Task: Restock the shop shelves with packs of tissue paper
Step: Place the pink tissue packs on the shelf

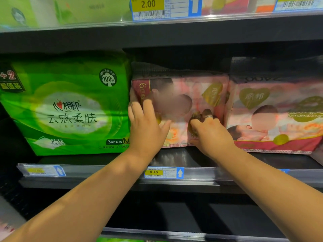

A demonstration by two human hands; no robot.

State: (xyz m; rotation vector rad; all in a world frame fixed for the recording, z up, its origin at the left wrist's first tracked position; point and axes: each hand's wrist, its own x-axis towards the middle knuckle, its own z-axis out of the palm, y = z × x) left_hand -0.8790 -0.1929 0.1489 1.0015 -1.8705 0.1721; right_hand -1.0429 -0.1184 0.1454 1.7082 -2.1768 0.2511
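On the shelf (192, 159), left hand (146, 126) lies flat on pink pack (192, 91); right hand (211, 135) pinches it.

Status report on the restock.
Left hand flat on pink tissue pack, right hand gripping its lower front. Sits between green pack and matching pack. Nothing blocking.

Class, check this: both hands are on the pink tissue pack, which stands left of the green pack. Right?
No. The head view shows the pink tissue pack right of the green pack, not left. The left hand and right hand are on it.
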